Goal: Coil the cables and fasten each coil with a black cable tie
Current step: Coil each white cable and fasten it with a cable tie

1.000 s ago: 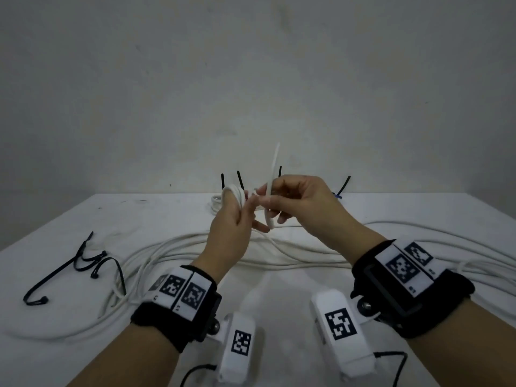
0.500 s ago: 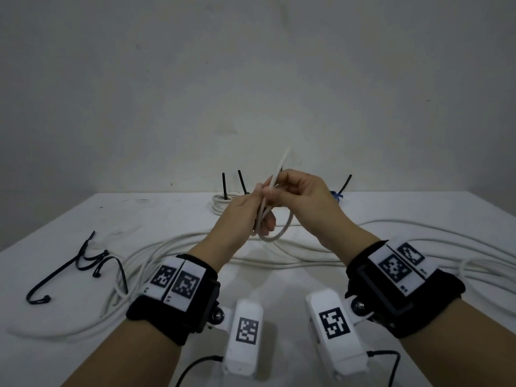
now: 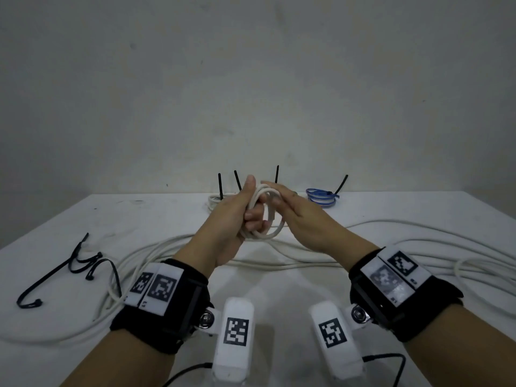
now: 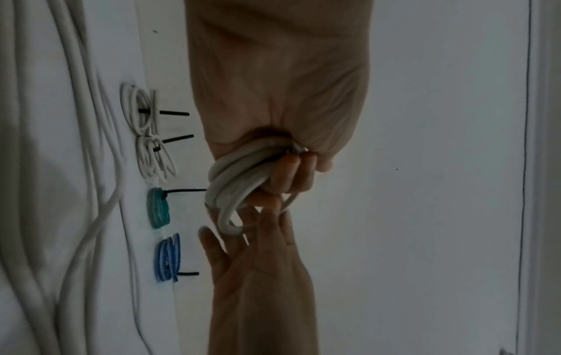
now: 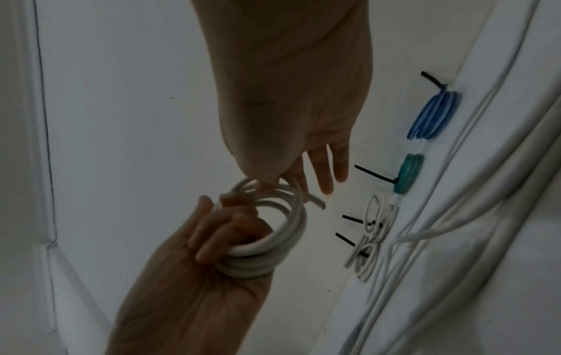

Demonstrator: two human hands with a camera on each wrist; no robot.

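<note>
A small coil of white cable (image 3: pixel 272 219) hangs above the table's middle. My left hand (image 3: pixel 251 213) grips it, fingers curled through the loops and thumb up. The left wrist view shows those loops (image 4: pixel 230 182) bunched in that fist. My right hand (image 3: pixel 279 196) lies against the coil's top from the right, fingers straight and spread, thumb apart; the right wrist view shows the coil (image 5: pixel 273 245) just below its fingertips. The cable's short free end (image 5: pixel 317 204) sticks out beside the loops. No black tie is on this coil.
Several loose black cable ties (image 3: pixel 83 263) lie at the table's left. Long white cables (image 3: pixel 418 247) sprawl across the middle and right. Along the back edge sit tied coils: two white (image 4: pixel 142 110), one teal (image 4: pixel 158 209), one blue (image 3: pixel 321 198), their tie tails standing up.
The cable's free end stood upright in my right hand's pinch; it has since been wound round into the coil. My right hand's fingers have straightened, and my left hand now holds more loops.
</note>
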